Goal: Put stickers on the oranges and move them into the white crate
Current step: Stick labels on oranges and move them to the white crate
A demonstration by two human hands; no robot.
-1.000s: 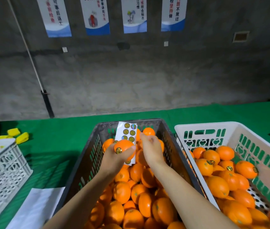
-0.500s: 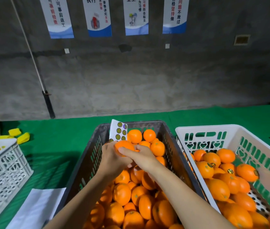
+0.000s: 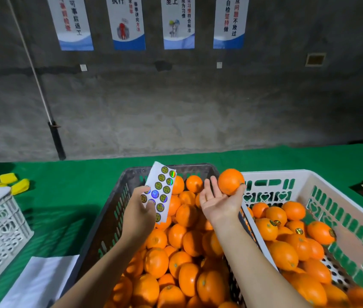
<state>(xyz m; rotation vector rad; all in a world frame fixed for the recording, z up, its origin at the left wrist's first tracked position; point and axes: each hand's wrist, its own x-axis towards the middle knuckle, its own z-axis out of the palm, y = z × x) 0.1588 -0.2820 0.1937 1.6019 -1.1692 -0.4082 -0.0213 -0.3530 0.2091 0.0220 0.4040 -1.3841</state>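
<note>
The right hand (image 3: 219,200) cups an orange (image 3: 230,181) on loosely spread fingers; lower it gently into the white crate (image 3: 331,181) just beside. The left hand (image 3: 139,213) pinches the sticker sheet (image 3: 160,192).

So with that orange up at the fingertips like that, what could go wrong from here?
1. The round orange sits on the fingertips of the open right hand, above the gap between crates. It may well roll off and miss the white plastic crate, dropping into the dark grey plastic crate among unlabelled fruit.
2. No sticker shows on its visible side, so the label may be loose or missing; I cannot tell.
3. The left hand pinches the white sticker sheet low, so it could bend.
</note>
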